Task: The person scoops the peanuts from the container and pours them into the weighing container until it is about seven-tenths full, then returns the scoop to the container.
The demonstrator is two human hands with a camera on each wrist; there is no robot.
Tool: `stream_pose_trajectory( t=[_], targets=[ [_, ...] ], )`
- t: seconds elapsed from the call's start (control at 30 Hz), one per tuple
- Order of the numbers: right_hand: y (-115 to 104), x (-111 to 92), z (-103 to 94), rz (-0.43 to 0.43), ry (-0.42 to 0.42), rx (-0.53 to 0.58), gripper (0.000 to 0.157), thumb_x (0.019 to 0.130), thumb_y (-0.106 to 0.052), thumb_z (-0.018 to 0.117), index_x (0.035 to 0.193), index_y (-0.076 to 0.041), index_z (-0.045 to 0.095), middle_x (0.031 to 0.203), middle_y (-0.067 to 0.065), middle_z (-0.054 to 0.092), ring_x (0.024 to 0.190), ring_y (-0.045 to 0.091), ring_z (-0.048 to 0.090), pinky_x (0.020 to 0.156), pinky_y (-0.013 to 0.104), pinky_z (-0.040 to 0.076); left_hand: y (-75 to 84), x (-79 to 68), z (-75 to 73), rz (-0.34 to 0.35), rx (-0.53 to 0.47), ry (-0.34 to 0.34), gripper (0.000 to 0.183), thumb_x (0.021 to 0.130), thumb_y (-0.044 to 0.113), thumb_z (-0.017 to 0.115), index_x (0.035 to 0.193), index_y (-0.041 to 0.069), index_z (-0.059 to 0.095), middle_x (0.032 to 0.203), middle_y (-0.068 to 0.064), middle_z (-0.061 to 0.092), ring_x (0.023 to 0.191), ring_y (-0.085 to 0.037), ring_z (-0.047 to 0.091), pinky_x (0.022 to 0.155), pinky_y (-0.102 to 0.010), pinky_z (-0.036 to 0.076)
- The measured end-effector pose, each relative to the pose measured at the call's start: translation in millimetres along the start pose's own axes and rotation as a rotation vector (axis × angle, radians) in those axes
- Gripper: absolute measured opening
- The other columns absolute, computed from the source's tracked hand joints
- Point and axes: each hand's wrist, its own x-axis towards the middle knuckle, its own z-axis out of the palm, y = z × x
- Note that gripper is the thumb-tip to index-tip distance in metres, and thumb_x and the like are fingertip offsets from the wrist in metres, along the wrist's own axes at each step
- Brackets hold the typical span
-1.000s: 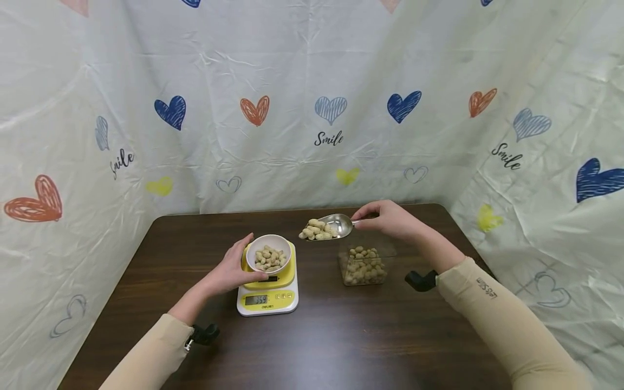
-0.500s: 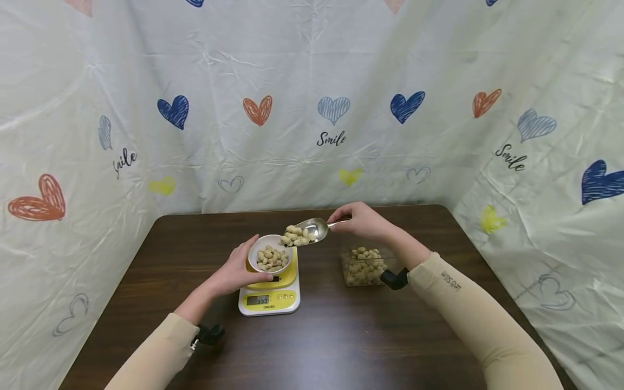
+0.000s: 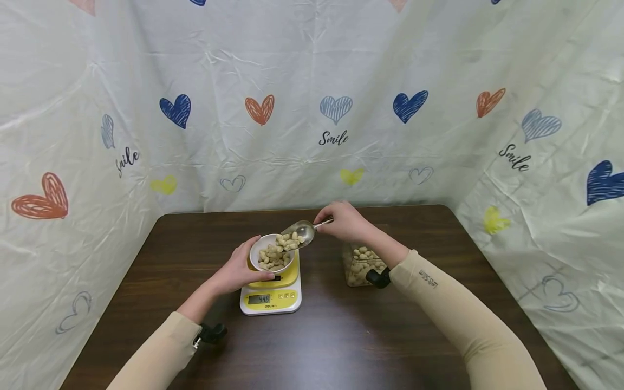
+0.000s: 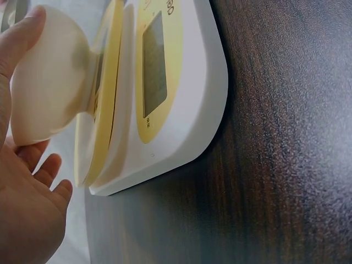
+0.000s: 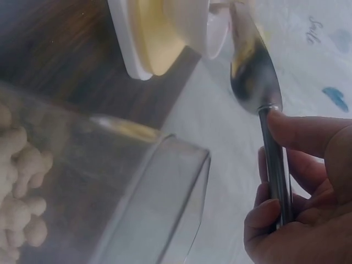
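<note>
A white bowl (image 3: 255, 252) with peanuts (image 3: 272, 260) in it stands on a yellow and white kitchen scale (image 3: 249, 307). My left hand (image 3: 237, 271) holds the bowl from the left, thumb on the near side and fingers round the far side. In the left wrist view, the thumb presses the bowl (image 4: 52, 77) near its rim. My right hand (image 3: 343, 221) grips the handle of a metal scoop (image 3: 306, 233). The scoop tilts down over the bowl's right rim, with peanuts (image 3: 288, 241) at its lip. In the right wrist view, fingers and thumb wrap the scoop's handle (image 5: 276, 176).
A clear plastic box (image 3: 352, 279) of peanuts stands right of the scale, partly under my right forearm. The dark wooden table (image 3: 322, 341) reaches a patterned white curtain (image 3: 292, 179) behind. The scale's digital display (image 3: 259, 299) is lit.
My right hand has moved left with the loaded scoop, from beside the bowl to over its rim, and tilted it. Peanuts are sliding into the bowl; the scale's digits have changed.
</note>
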Motion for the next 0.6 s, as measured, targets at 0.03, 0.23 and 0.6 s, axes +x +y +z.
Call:
stream_pose_trajectory(
  t=[0.03,0.23,0.6],
  targets=[
    [-1.4,0.7,0.1,-0.016,0.008,-0.021,0.012,0.085,-0.025,0.068,0.097,-0.023,0.071,0.093,-0.013,0.063,0.083,0.009,0.056,0.07,0.031,0.045,0.0,-0.1,-0.1,-0.001,-0.002,-0.001,0.111,0.06,0.061,0.077,0.147,0.025,0.018,0.14,-0.005,0.03,0.125,-0.024,0.027,0.094,-0.051,0.032],
    [-5.6,1.2,-0.3,-0.064,0.06,-0.094,0.012,0.086,-0.024,0.067,0.098,-0.021,0.071,0.093,-0.012,0.062,0.092,0.012,0.052,0.079,0.034,0.04,-1.5,0.5,0.2,0.005,-0.011,-0.001,0.111,0.06,0.062,0.077,0.147,0.024,0.019,0.141,-0.005,0.029,0.127,-0.024,0.026,0.095,-0.052,0.031],
    [-5.9,-0.5,-2.4,-0.119,0.16,-0.198,0.013,0.085,-0.024,0.068,0.097,-0.02,0.072,0.094,-0.008,0.06,0.09,0.018,0.047,0.077,0.034,0.033,-2.6,1.0,1.1,0.009,-0.022,0.001,0.111,0.06,0.06,0.078,0.147,0.025,0.019,0.138,-0.004,0.031,0.125,-0.024,0.027,0.094,-0.05,0.032]
  ],
)
